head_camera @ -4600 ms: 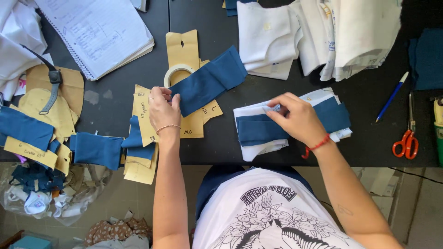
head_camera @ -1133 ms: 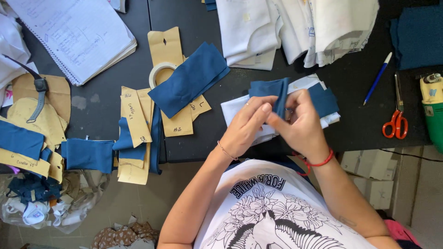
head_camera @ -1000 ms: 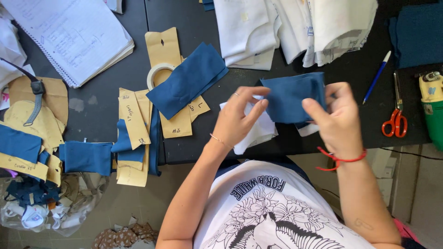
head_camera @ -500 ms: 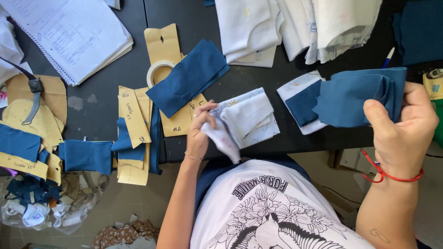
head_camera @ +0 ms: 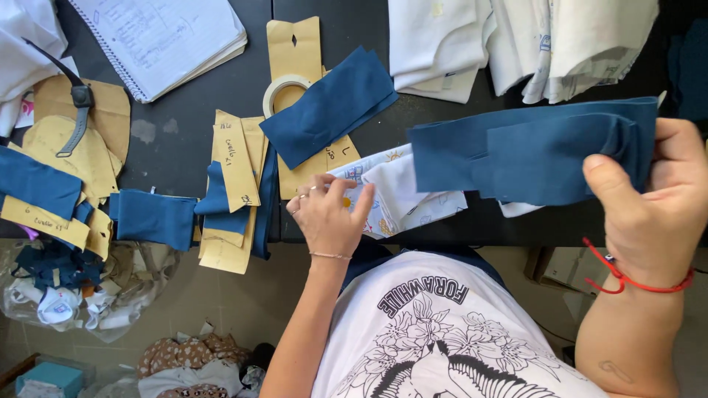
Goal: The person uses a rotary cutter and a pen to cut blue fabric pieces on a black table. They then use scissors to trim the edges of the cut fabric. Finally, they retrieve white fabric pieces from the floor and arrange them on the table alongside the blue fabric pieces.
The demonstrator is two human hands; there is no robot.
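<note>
Blue cloth (head_camera: 531, 158) now lifted clear in right hand (head_camera: 653, 206)'s pinch; white stack (head_camera: 405, 195) uncovered, pressed under left hand (head_camera: 328, 217).

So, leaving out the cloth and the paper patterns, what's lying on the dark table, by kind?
Spiral notebook: 1
Tape roll: 1
Wristwatch: 1
Total: 3 in view.

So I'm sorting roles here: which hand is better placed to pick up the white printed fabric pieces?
Probably the left hand: it already rests on the white printed pieces, while the right hand is gripping blue fabric strips.
</note>
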